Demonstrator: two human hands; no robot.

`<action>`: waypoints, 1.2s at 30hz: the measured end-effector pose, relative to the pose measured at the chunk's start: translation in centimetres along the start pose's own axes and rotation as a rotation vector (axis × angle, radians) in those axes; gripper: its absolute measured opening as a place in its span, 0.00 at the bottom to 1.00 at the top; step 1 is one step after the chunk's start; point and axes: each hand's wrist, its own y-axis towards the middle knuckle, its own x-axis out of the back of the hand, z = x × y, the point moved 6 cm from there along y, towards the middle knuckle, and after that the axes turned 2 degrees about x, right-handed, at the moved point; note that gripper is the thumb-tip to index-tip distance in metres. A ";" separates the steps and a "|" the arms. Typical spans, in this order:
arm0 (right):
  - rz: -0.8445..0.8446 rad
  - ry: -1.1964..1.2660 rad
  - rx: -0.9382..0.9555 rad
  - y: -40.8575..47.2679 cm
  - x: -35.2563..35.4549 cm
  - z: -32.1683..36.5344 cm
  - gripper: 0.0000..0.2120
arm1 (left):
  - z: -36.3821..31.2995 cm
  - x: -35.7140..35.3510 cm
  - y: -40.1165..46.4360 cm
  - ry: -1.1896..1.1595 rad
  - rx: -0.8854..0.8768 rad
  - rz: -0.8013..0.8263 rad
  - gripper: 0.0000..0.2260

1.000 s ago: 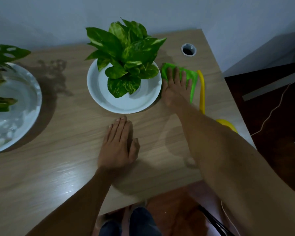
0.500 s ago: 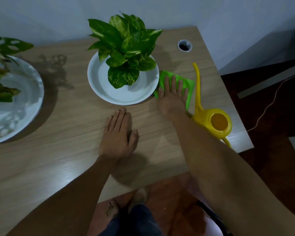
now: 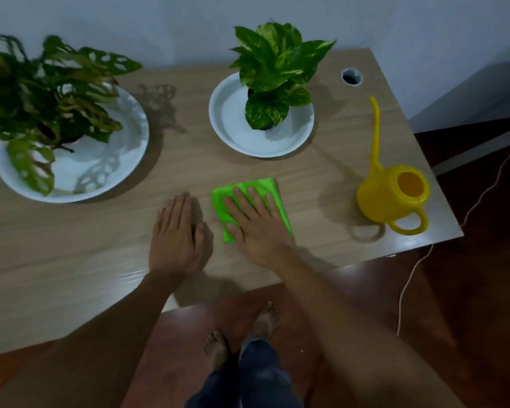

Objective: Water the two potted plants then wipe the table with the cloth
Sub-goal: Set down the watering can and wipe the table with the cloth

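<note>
A bright green cloth (image 3: 270,188) lies flat on the wooden table (image 3: 71,260), near the front edge. My right hand (image 3: 255,222) presses down on it with fingers spread. My left hand (image 3: 175,234) rests flat on the bare wood just left of the cloth, holding nothing. A leafy green plant (image 3: 277,63) stands in a white dish (image 3: 233,134) at the back centre. A darker plant with holed leaves (image 3: 42,92) stands in a larger white dish (image 3: 106,172) at the left. A yellow watering can (image 3: 392,192) stands at the right, spout pointing away.
A round cable hole (image 3: 351,76) sits in the table's far right corner. The table's right edge runs just past the watering can. A thin cord (image 3: 407,278) trails over the dark floor at the right. My bare feet (image 3: 242,331) stand below the front edge.
My right hand has slid the cloth from beside the smaller dish toward the front of the table. The left hand stayed flat in place. The view widened, showing the left plant fully.
</note>
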 end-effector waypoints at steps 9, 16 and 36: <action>0.032 -0.014 0.160 5.0 -0.4 9.7 0.29 | 8.8 3.4 -4.9 0.073 0.188 -0.054 0.29; -0.034 0.021 -0.216 7.9 0.7 6.7 0.28 | 11.4 5.5 -7.4 0.038 0.212 -0.059 0.29; 0.066 -0.122 0.368 -5.6 -1.8 8.5 0.26 | 2.6 0.6 -4.7 -0.042 0.020 0.070 0.32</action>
